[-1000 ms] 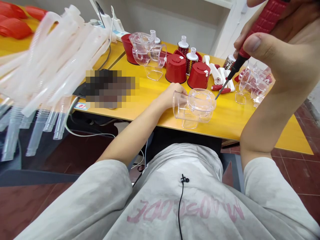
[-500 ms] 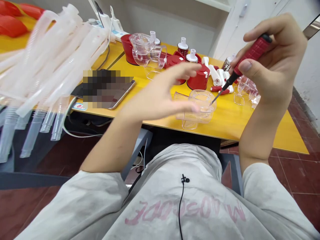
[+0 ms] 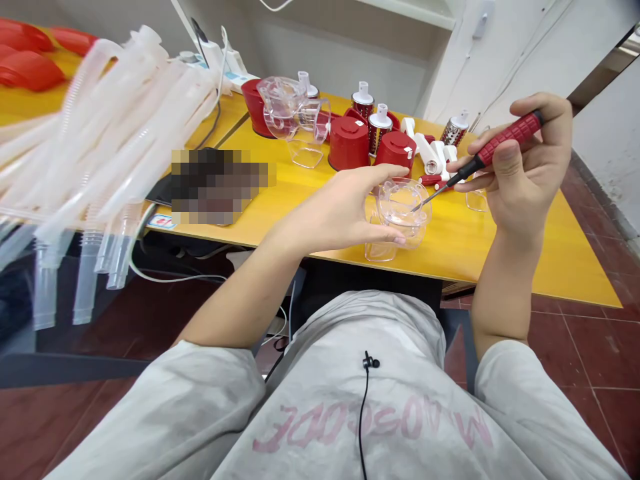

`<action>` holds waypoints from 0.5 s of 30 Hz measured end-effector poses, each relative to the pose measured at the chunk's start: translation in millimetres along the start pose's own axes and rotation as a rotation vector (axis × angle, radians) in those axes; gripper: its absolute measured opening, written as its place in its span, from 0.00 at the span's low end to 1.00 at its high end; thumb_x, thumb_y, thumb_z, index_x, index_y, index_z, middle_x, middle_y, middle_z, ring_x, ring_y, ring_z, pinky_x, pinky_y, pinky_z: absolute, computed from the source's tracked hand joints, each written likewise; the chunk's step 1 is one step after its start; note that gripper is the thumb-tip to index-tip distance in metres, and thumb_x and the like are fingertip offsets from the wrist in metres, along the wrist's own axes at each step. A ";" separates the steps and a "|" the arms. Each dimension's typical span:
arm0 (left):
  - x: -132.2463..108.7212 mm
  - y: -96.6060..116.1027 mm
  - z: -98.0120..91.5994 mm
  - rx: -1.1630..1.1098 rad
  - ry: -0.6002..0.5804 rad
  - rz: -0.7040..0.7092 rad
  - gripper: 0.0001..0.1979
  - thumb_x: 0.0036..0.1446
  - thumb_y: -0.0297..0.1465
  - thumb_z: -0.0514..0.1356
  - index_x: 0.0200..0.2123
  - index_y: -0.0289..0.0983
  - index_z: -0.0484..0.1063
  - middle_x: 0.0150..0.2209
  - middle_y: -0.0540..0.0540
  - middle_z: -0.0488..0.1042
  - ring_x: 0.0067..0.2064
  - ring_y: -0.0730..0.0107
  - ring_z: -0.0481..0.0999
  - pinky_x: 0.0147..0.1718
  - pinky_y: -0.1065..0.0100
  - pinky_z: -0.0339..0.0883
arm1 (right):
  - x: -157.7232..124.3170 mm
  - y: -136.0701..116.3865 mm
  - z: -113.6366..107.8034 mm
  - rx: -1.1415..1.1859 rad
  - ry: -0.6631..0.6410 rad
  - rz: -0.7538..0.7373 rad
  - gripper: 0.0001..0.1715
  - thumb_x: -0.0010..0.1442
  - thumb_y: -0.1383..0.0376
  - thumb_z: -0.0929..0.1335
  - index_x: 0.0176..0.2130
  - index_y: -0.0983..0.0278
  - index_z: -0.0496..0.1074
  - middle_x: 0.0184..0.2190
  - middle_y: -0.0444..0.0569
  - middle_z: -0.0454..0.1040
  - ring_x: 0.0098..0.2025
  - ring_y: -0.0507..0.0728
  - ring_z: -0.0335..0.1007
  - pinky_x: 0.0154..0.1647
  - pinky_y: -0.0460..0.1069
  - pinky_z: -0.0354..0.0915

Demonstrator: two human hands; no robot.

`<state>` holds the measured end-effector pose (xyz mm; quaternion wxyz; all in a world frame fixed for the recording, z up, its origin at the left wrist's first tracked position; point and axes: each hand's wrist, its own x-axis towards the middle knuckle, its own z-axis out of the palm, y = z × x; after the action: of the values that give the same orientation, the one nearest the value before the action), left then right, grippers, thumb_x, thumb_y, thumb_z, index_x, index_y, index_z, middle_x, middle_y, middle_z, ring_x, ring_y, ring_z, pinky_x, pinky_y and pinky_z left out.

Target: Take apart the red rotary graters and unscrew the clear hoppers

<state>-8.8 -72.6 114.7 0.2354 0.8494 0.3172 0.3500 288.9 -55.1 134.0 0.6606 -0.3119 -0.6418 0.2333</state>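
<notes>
A clear plastic housing (image 3: 407, 210) lies on the yellow table near its front edge. My left hand (image 3: 350, 210) is wrapped round the left side of this housing, thumb in front and fingers behind. In my right hand (image 3: 525, 160) is a red and black screwdriver (image 3: 507, 141), held at a slant by its handle. Its thin metal tip points down and left into the round opening of the housing. Whether the tip touches anything inside cannot be made out.
Behind the housing stand red cups (image 3: 349, 143), metal grater drums (image 3: 380, 127), white parts (image 3: 427, 157) and another clear housing (image 3: 290, 110). Long translucent bags (image 3: 125, 127) and a blurred-out dark device (image 3: 215, 187) lie to the left on the yellow table (image 3: 540, 267).
My left hand has moved down and right onto the clear housing. My right hand has come lower with the screwdriver, whose tip now reaches further into the housing.
</notes>
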 end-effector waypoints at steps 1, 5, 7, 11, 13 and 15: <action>0.2 -0.2 0.8 -0.001 0.000 0.000 0.48 0.54 0.42 0.87 0.76 0.42 0.79 0.74 0.35 0.83 0.73 0.40 0.85 0.77 0.47 0.76 | 1.4 -0.7 0.0 -0.004 -0.006 0.000 0.29 0.68 0.37 0.83 0.57 0.43 0.77 0.45 0.44 0.89 0.41 0.65 0.94 0.21 0.54 0.83; 0.7 -0.7 2.1 -0.017 0.016 -0.011 0.49 0.55 0.46 0.86 0.77 0.42 0.78 0.74 0.35 0.83 0.73 0.40 0.85 0.77 0.46 0.76 | 8.5 -4.7 1.3 0.002 -0.033 0.015 0.31 0.65 0.35 0.84 0.57 0.42 0.78 0.42 0.45 0.88 0.39 0.64 0.93 0.21 0.53 0.83; 0.5 0.9 1.5 -0.031 0.021 -0.016 0.46 0.59 0.47 0.83 0.76 0.41 0.78 0.73 0.35 0.84 0.72 0.41 0.86 0.76 0.47 0.76 | 10.6 -6.4 2.3 0.009 -0.035 0.034 0.32 0.64 0.35 0.85 0.56 0.42 0.78 0.42 0.45 0.88 0.37 0.63 0.92 0.21 0.54 0.83; 0.0 5.7 0.2 -0.059 0.018 -0.007 0.36 0.64 0.45 0.78 0.71 0.39 0.80 0.70 0.36 0.86 0.68 0.46 0.87 0.73 0.49 0.78 | 12.0 -7.6 5.6 0.020 -0.031 0.027 0.31 0.64 0.35 0.85 0.56 0.43 0.80 0.40 0.44 0.87 0.34 0.61 0.90 0.20 0.53 0.81; 0.3 6.9 0.5 -0.065 0.020 -0.016 0.36 0.63 0.45 0.78 0.71 0.40 0.81 0.70 0.37 0.86 0.68 0.46 0.87 0.72 0.49 0.78 | 12.2 -8.3 8.4 0.009 -0.020 -0.013 0.31 0.66 0.33 0.84 0.56 0.44 0.81 0.40 0.44 0.87 0.33 0.60 0.90 0.19 0.51 0.77; 1.0 7.0 1.6 -0.065 0.018 -0.030 0.38 0.61 0.45 0.80 0.71 0.41 0.81 0.69 0.38 0.87 0.67 0.45 0.88 0.71 0.49 0.79 | 12.3 -9.9 11.4 -0.010 -0.002 -0.050 0.29 0.67 0.33 0.82 0.56 0.44 0.82 0.39 0.44 0.86 0.32 0.60 0.89 0.17 0.51 0.73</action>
<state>-4.5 -76.9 118.4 0.2652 0.8332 0.3205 0.3643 277.5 -52.0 149.5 0.6641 -0.2990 -0.6511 0.2138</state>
